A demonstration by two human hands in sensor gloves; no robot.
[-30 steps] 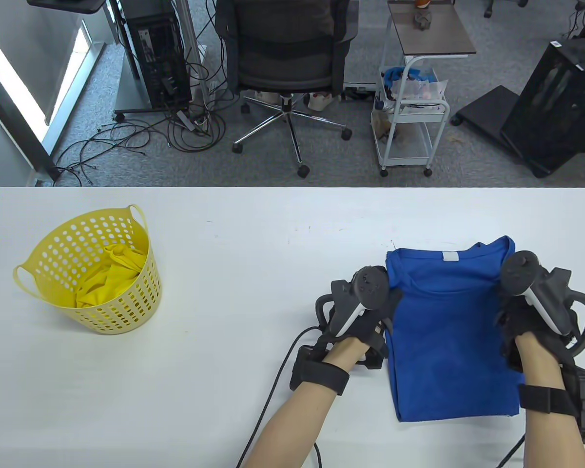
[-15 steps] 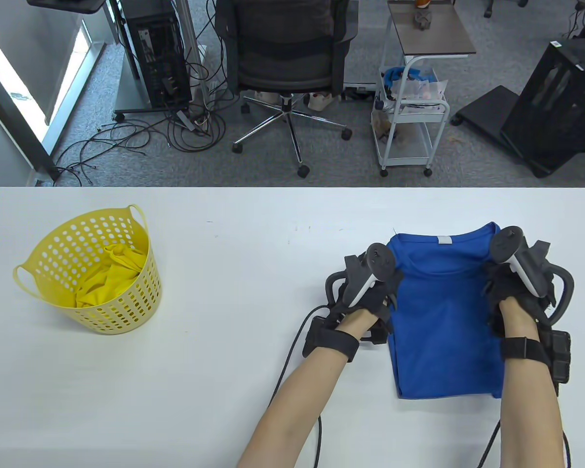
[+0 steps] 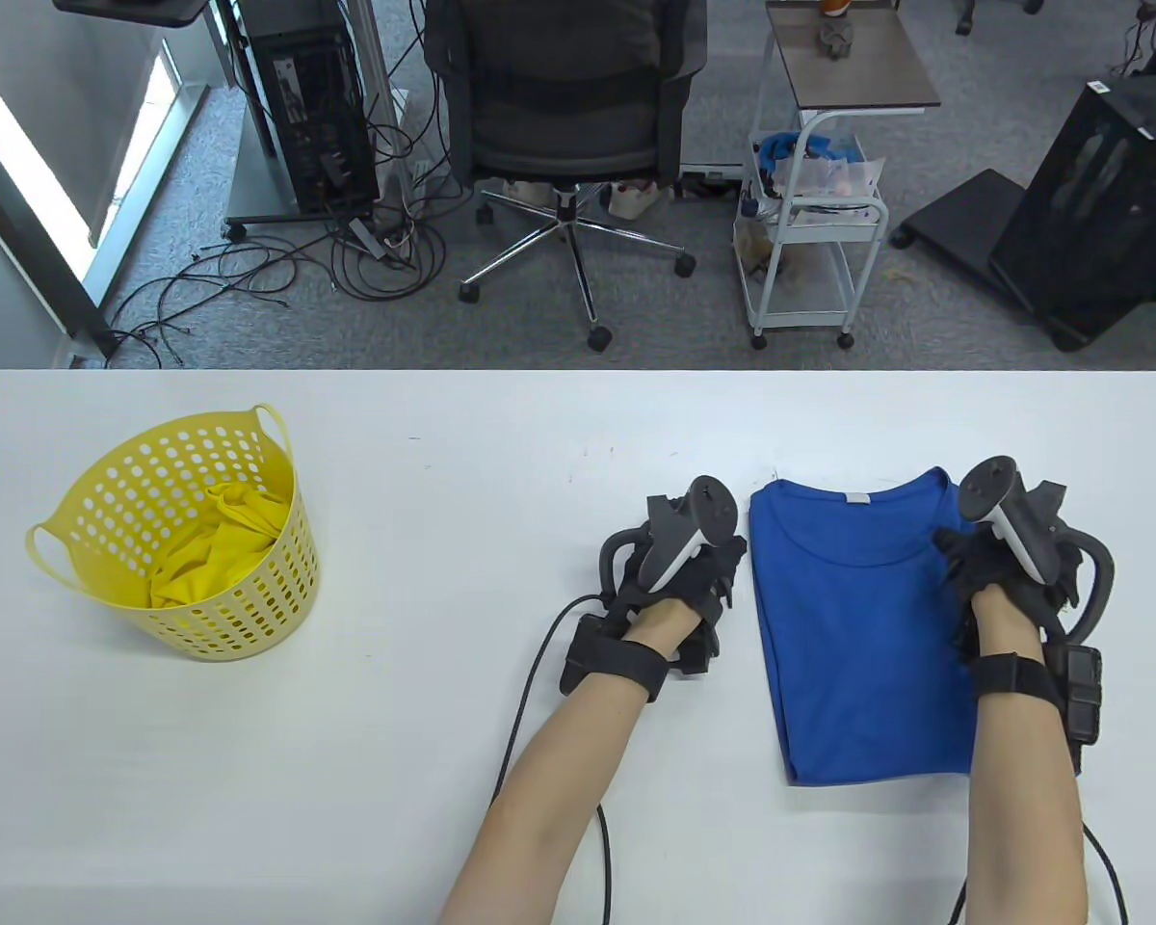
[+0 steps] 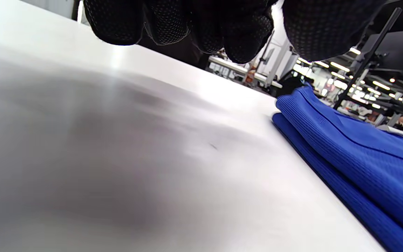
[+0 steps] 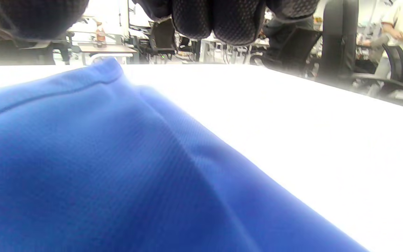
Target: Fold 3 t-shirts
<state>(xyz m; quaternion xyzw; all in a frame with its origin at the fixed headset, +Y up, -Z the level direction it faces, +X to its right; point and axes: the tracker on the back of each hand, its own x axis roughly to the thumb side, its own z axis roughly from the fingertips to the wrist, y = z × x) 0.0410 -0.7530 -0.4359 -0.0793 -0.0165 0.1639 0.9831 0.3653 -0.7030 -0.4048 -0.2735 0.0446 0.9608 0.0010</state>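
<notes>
White counter (image 3: 347, 771) fills the near field, with grey office carpet beyond its far edge. Nearest to us lies the folded blue t-shirt (image 3: 857, 636), flat on the right half of the counter, collar turned away from us and its hem toward the near edge. Our right hand (image 3: 997, 568) lies over the shirt's right shoulder; the right wrist view shows gloved fingertips (image 5: 201, 21) just above the cloth, but we cannot tell whether they press it or pinch any of it. Our left hand (image 3: 679, 573) sits on the bare counter just beside the shirt's left edge, apart from the cloth, its fingers (image 4: 201, 24) loosely curled and holding nothing.

Risks, as we judge them: if the right hand lifts away while cloth clings to the glove, the top layer could drag and open the fold. The left wrist view shows the left edge as two stacked layers, so a brush from the left hand could push them out of line. The glove cables trailing across the counter might also snag the hem.

Farther left stands the yellow basket (image 3: 67, 540), perforated and two-handled, well apart from the shirt. It holds a crumpled yellow t-shirt (image 3: 217, 554); whether more lies beneath it we cannot tell.
</notes>
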